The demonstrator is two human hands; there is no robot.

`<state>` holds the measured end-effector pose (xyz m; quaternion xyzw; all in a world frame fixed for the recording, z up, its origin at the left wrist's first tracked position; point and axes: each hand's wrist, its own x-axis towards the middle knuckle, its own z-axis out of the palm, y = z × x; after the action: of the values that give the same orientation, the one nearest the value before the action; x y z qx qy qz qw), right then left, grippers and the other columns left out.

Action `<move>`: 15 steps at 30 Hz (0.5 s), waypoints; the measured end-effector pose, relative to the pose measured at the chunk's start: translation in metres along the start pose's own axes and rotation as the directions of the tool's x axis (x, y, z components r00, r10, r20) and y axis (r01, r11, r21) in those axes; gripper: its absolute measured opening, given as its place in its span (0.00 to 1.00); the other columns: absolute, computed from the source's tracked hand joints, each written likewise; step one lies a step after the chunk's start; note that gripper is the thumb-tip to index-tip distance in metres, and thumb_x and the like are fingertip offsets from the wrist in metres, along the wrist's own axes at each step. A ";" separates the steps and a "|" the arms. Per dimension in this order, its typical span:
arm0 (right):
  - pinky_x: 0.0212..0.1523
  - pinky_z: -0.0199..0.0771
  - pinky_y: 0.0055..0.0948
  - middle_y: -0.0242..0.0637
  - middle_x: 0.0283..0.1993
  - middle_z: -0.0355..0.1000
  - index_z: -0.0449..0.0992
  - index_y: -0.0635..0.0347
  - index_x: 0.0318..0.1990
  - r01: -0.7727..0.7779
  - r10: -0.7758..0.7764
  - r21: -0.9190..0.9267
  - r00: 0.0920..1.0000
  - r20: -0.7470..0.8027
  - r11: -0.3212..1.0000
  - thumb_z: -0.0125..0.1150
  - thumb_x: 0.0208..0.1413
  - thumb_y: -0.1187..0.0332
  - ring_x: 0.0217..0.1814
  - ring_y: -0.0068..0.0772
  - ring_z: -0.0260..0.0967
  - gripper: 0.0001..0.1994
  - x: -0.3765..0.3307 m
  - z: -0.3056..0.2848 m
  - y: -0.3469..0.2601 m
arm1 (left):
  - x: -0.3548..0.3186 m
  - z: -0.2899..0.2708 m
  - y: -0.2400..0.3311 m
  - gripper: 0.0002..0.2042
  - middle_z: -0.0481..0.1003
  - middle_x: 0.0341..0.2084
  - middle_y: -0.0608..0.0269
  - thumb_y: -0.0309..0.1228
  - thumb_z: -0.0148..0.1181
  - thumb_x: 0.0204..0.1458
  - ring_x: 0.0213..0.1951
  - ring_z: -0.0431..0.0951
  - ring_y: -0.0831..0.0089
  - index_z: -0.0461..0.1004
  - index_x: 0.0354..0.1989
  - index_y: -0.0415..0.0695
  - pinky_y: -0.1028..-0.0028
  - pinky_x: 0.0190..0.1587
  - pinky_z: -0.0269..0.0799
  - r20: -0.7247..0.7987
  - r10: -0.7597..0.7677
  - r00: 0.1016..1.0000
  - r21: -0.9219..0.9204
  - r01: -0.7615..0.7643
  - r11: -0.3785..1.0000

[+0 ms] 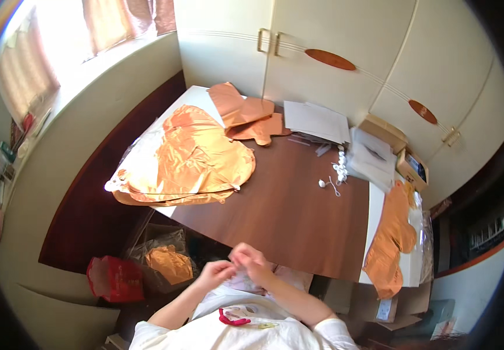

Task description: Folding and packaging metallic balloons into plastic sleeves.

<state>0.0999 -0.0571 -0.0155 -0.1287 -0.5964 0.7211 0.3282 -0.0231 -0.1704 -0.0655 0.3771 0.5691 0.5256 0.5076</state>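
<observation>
My left hand [217,273] and my right hand [252,265] meet above my lap, just off the near edge of the brown table [298,216]. Both have their fingers closed in a pinch, the right a little higher than the left. Whatever lies between the fingertips is too small to make out. Beyond them, on the table's left side, lies a stack of flat, shiny orange foil balloons [199,157]. A small white spool [322,183] with a loose string rests farther back, beside a cluster of similar white pieces [340,165].
Folded orange foil [243,111] and white sheets [316,122] lie at the back. Clear plastic bags [371,154] and a cardboard box [385,131] stand at the back right. More orange foil [391,239] hangs over the right edge. A red bag [114,279] sits low at left.
</observation>
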 end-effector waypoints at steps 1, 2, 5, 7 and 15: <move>0.34 0.69 0.24 0.34 0.33 0.67 0.71 0.60 0.38 0.058 -0.047 -0.239 0.998 0.050 0.969 0.51 0.58 0.68 0.34 0.23 0.66 0.06 0.025 0.010 -0.005 | -0.002 -0.021 -0.013 0.07 0.76 0.26 0.68 0.30 0.56 0.56 0.26 0.73 0.82 0.77 0.35 0.39 0.81 0.30 0.71 -0.087 -0.064 0.994 -0.096 0.056 0.994; 0.40 0.69 0.27 0.37 0.39 0.69 0.71 0.60 0.43 0.076 -0.043 -0.367 0.994 0.098 0.927 0.52 0.57 0.67 0.40 0.29 0.68 0.10 0.046 0.010 -0.017 | -0.003 -0.038 -0.007 0.07 0.76 0.26 0.68 0.29 0.55 0.56 0.26 0.74 0.81 0.77 0.36 0.39 0.81 0.30 0.71 -0.187 -0.133 0.973 -0.097 0.117 0.988; 0.51 0.69 0.37 0.46 0.49 0.70 0.70 0.61 0.49 0.397 -0.246 -0.799 0.916 0.316 0.452 0.55 0.54 0.64 0.51 0.45 0.68 0.17 0.120 -0.009 -0.014 | -0.001 -0.118 -0.084 0.08 0.75 0.26 0.67 0.29 0.54 0.55 0.24 0.72 0.80 0.77 0.37 0.40 0.81 0.28 0.67 -0.501 -0.161 0.850 -0.098 0.129 0.987; 0.52 0.68 0.37 0.46 0.51 0.70 0.70 0.63 0.49 0.411 -0.218 -0.877 0.906 0.362 0.248 0.57 0.52 0.65 0.53 0.45 0.67 0.18 0.166 -0.029 0.006 | -0.005 -0.186 -0.166 0.11 0.76 0.27 0.62 0.31 0.55 0.53 0.26 0.73 0.75 0.75 0.41 0.39 0.78 0.28 0.68 -0.700 -0.340 0.628 -0.225 0.259 0.939; 0.36 0.76 0.29 0.35 0.37 0.75 0.73 0.59 0.31 0.668 0.014 -0.713 0.732 0.681 -0.213 0.56 0.46 0.68 0.38 0.33 0.75 0.06 0.218 -0.047 0.022 | -0.052 -0.274 -0.218 0.15 0.75 0.27 0.59 0.31 0.53 0.51 0.28 0.77 0.66 0.73 0.46 0.39 0.71 0.29 0.74 -0.730 -0.456 0.509 -0.105 0.575 0.811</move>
<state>-0.0440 0.1148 -0.0031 0.0237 -0.9839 -0.0755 0.1603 -0.2566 -0.3144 -0.2881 -0.0127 0.8454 0.4101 0.3421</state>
